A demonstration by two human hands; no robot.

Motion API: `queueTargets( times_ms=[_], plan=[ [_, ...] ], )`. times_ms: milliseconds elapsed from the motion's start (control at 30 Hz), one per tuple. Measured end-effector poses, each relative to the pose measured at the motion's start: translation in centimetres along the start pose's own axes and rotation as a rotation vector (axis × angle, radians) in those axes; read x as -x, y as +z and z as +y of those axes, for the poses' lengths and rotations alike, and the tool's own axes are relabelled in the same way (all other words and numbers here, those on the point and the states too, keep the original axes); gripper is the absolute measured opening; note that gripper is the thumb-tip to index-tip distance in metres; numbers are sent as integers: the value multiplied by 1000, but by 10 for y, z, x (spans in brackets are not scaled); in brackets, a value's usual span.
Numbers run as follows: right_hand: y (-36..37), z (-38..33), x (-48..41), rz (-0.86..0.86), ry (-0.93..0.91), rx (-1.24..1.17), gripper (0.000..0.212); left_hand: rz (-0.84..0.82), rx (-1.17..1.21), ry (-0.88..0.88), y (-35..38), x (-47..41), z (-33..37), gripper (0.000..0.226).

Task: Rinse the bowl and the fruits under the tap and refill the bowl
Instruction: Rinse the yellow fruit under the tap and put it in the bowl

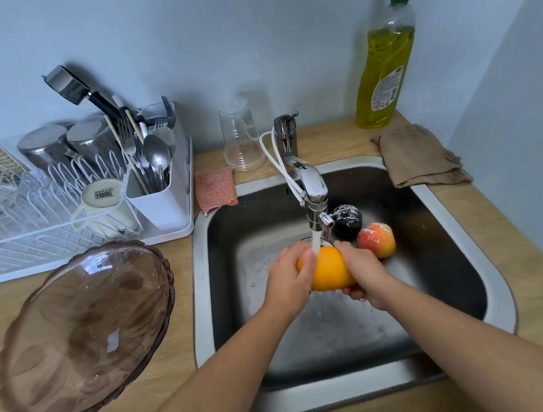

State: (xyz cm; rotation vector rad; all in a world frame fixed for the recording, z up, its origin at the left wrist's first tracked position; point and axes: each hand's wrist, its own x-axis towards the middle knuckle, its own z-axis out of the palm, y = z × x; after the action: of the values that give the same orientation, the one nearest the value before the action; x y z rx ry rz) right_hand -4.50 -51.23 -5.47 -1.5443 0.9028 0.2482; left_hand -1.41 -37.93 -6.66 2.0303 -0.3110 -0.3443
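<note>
Both forearms reach over my steel sink (460, 223), biggest thing in view, with the brown glass bowl (85, 334) sitting empty on the counter to its left. I have the left hand (289, 279) and right hand (363, 270) wrapped round the orange (329, 271), held directly under the tap (311, 186) stream. Red apple (376, 239) and dark fruit (347, 219) lie in the basin just behind, touching.

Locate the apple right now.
The apple lies in the sink, right of the orange under the tap, beside a dark fruit.
</note>
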Motion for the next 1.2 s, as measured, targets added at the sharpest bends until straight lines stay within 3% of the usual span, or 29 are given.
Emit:
queueTargets(
  times_ms=[33,133,167,200,300,367,467,533,600,700,867,967,1033,1100,1200],
  plan=[
    [0,2,-1,16,-73,44,30,-13,46,-60,-2,0,1,13],
    [0,16,2,119,-585,266,25,-94,262,-424,-12,-10,7,29],
    [1,21,1,110,-649,275,29,-121,242,-438,-14,-12,8,33],
    [1,22,0,88,-608,223,29,-132,196,-383,-14,-12,7,33],
    [-3,9,-3,-34,-101,-30,34,-84,9,-95,-11,-3,4,24],
    [-7,1,-6,-29,-12,-43,33,-102,44,-26,-8,3,2,19],
    [-9,4,-8,104,-455,53,18,-260,283,-236,-10,6,12,25],
    [-6,7,-6,132,-724,174,23,-362,309,-318,-7,7,19,39],
    [-3,12,-8,148,-866,313,38,-359,349,-346,-1,10,25,52],
    [-2,20,-14,108,-973,481,49,-332,593,-496,4,13,25,60],
    [13,23,-14,-25,-790,236,55,-253,539,-497,11,13,22,64],
    [16,-1,-5,-16,-529,9,26,-235,373,-419,9,11,16,56],
    [10,-10,-3,-36,-413,-77,24,-242,331,-385,6,12,13,51],
    [12,-5,4,-28,-476,-51,32,-193,366,-370,6,13,14,48],
    [28,18,12,-13,-649,71,51,-60,439,-425,14,11,15,66]
  ],
)
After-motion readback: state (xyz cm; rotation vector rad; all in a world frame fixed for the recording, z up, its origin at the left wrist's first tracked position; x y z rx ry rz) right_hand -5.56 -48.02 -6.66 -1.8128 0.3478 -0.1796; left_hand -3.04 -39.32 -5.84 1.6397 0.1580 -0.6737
